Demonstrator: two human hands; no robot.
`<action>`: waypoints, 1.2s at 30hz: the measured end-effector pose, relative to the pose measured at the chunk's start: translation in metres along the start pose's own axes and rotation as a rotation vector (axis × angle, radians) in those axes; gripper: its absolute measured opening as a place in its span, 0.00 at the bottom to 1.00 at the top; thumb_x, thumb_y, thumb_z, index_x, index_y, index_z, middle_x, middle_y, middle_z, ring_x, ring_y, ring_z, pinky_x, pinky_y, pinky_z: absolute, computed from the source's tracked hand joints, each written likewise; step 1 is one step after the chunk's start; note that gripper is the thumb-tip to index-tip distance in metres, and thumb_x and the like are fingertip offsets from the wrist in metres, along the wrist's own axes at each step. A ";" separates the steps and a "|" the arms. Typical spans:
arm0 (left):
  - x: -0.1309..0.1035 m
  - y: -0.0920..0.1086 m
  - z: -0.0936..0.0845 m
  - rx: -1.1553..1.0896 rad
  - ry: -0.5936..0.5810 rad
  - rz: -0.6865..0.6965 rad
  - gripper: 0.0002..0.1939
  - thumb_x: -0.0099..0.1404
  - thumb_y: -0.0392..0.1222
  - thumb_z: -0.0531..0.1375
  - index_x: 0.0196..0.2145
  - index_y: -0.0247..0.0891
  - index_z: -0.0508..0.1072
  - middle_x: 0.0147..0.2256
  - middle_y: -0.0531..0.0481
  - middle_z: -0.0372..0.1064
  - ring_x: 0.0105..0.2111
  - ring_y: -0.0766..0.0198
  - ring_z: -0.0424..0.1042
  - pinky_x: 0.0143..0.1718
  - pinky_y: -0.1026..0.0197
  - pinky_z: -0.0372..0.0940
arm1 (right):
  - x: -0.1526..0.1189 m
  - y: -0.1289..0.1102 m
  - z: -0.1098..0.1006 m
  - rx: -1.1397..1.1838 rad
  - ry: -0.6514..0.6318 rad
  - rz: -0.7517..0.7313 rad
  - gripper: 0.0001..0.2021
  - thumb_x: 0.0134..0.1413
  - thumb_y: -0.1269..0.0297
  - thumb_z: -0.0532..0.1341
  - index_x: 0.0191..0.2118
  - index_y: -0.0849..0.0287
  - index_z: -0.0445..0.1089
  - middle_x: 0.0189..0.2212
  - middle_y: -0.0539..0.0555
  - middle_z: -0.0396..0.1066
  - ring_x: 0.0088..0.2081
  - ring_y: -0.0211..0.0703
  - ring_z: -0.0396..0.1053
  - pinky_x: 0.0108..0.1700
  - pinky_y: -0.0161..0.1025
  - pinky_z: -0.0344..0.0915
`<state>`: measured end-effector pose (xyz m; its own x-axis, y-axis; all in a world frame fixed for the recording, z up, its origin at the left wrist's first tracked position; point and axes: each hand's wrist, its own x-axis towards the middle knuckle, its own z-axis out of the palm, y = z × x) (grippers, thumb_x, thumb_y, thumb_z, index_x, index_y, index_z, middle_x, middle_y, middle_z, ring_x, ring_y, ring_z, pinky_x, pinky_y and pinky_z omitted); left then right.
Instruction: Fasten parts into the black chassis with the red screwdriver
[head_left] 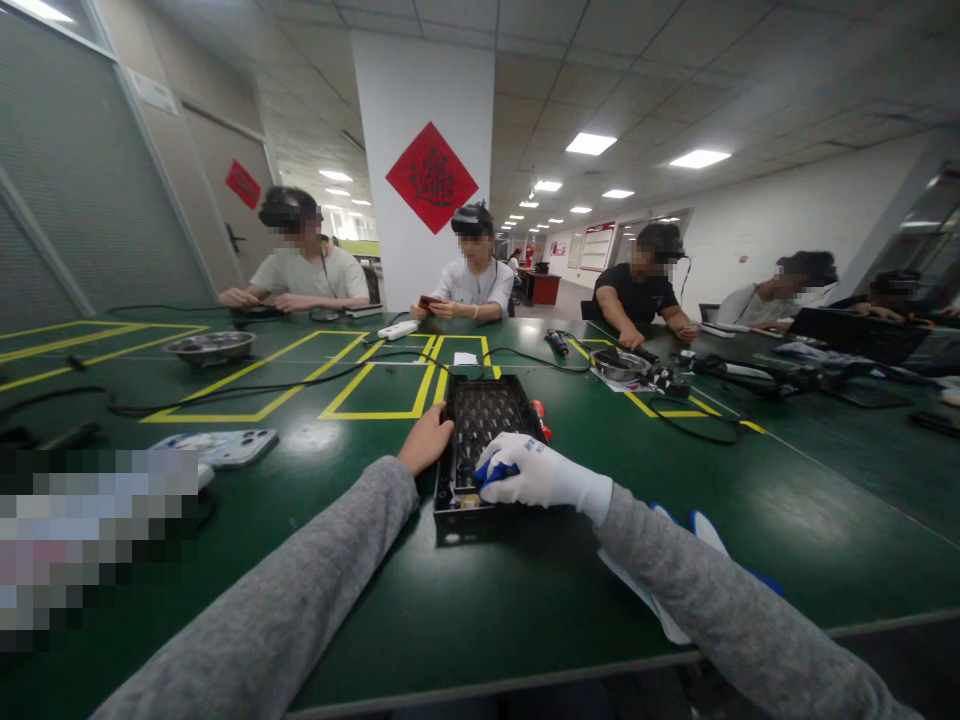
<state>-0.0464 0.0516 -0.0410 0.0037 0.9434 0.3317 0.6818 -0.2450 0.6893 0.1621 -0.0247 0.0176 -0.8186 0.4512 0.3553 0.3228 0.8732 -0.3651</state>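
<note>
A long black open case [448, 525] lies in front of me, with rows of small shiny shapes inside it. My left hand [427, 440], bare below a grey sleeve, grips the case's left wall with its fingers closed at the rim. Over the near right part of the case is my right hand [529, 473] in a white glove with blue fingertips. Its fingers are bent together inside the case, and they hide whatever they may hold. A small tan piece [470, 500] shows at the near end. Something red [541, 418] sticks out beyond the case's right side.
A white and blue glove [712, 540] lies beside my right forearm. Left of me is a phone [232, 447]. Cables cross the green table [360, 600], and metal bowls [210, 347] stand farther off. Several people sit opposite.
</note>
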 end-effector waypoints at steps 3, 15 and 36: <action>0.000 -0.001 0.000 0.001 0.007 -0.013 0.26 0.56 0.34 0.49 0.53 0.30 0.60 0.53 0.40 0.61 0.54 0.56 0.59 0.55 0.56 0.53 | 0.000 0.000 0.000 0.002 0.001 0.004 0.08 0.45 0.61 0.62 0.25 0.61 0.72 0.35 0.53 0.71 0.37 0.38 0.67 0.43 0.34 0.61; 0.001 -0.003 0.001 -0.006 0.005 -0.011 0.26 0.57 0.35 0.49 0.54 0.30 0.60 0.53 0.40 0.60 0.53 0.56 0.60 0.55 0.56 0.53 | 0.000 -0.002 -0.002 -0.014 -0.006 0.010 0.09 0.45 0.60 0.62 0.25 0.61 0.72 0.34 0.53 0.71 0.37 0.38 0.67 0.43 0.34 0.61; 0.000 0.001 0.000 -0.011 0.030 -0.034 0.25 0.54 0.34 0.50 0.52 0.33 0.63 0.52 0.43 0.63 0.53 0.56 0.60 0.55 0.56 0.54 | -0.001 -0.003 -0.002 0.010 -0.041 0.037 0.08 0.46 0.61 0.62 0.26 0.61 0.73 0.34 0.53 0.71 0.36 0.37 0.67 0.42 0.33 0.61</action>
<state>-0.0455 0.0515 -0.0407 -0.0415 0.9441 0.3272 0.6734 -0.2155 0.7072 0.1626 -0.0268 0.0199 -0.8252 0.4750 0.3058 0.3487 0.8541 -0.3858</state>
